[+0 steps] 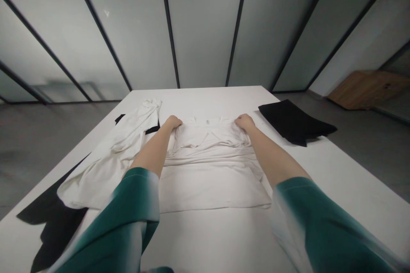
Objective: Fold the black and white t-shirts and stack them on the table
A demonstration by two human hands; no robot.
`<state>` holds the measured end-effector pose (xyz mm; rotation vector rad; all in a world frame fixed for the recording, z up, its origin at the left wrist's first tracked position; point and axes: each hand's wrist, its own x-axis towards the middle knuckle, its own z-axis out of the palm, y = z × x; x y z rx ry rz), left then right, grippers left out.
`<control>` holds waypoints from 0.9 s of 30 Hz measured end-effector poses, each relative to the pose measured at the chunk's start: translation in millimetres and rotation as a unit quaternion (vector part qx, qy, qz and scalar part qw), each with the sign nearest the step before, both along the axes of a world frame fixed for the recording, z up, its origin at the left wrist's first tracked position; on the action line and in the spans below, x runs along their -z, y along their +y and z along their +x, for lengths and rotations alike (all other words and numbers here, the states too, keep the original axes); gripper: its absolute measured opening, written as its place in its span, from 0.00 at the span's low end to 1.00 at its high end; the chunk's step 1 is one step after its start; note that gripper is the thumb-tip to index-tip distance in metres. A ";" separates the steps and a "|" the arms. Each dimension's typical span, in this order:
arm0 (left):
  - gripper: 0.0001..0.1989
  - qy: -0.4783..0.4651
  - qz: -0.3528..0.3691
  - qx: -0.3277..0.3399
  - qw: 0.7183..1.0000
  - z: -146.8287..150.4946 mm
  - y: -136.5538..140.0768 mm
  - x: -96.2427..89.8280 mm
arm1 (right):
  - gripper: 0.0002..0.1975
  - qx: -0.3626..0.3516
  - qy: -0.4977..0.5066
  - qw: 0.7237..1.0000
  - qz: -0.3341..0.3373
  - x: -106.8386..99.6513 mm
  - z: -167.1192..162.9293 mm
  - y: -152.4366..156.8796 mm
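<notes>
A white shirt (214, 183) lies on the table in front of me, its neckline at the far end and its hem toward me. Loose creases run across its middle, where the cloth is bunched. My left hand (173, 122) is closed on the shirt's far left corner, near the shoulder. At the far right corner, my right hand (245, 122) grips the cloth in the same way. Both arms reach straight forward, and the fingertips are partly hidden by the hands.
Left of the shirt, a rumpled white garment (105, 170) lies over black clothing (60, 230). A folded black garment (293, 121) rests at the right edge of the white table (211, 239). Beyond stand frosted panels (205, 30); a wooden board (365, 89) is at far right.
</notes>
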<state>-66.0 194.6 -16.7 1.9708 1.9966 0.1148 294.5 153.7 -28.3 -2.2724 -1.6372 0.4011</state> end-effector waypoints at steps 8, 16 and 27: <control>0.22 -0.253 0.108 -0.017 0.961 -6.2 6.6 -41.7 | 0.30 -0.045 0.242 0.944 0.222 -20.1 -6.8 37.9; 0.32 -0.146 0.179 0.084 0.969 -6.6 -31.6 -35.1 | 0.25 -0.239 0.105 0.941 0.214 -23.3 -9.0 0.1; 0.35 0.104 0.070 0.145 0.981 -3.0 -125.6 34.7 | 0.37 -0.225 -0.175 0.959 -0.014 37.6 -8.8 -104.1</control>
